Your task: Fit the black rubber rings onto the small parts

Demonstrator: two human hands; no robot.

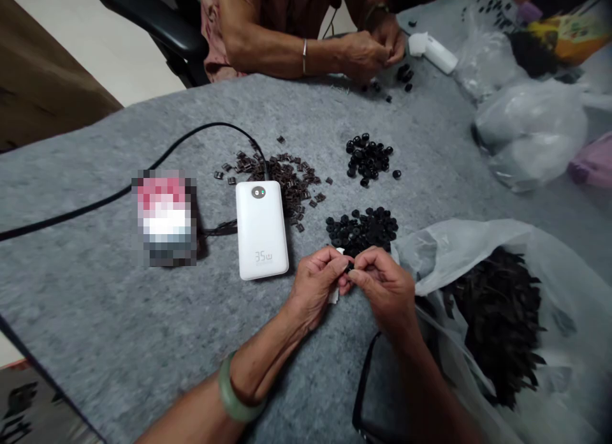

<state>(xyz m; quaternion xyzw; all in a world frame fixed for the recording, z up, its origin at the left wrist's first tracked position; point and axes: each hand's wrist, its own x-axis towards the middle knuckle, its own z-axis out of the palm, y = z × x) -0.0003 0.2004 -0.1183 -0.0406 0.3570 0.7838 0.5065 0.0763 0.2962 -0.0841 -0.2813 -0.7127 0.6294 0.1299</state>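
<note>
- The left hand (313, 291) and the right hand (382, 289) are together at 6 o'clock of the view, and both are narrow, with the fingers pinched closely.
- Between their fingertips is a small black piece (350, 268), held at the near edge of a pile of black rings (361, 230); its exact form is too small to tell.
- A white scrap (333, 295) shows just below the left hand, and it touches the fingers.
- A jade bangle (234, 388) is around the left wrist.
- A clear plastic bag (444, 256) full of dark strips lies at 4 o'clock, just beside the right hand.
- A second pile of black rings (368, 158) lies at 12 o'clock, on a grey felt mat (95, 272).
- A white 35W power bank (262, 230) lies at 9 o'clock from the hands, in front of a heap of small dark clips (282, 182).
- A co-worker's hands (373, 55) work at the far edge, near some more black rings (404, 74).
</note>
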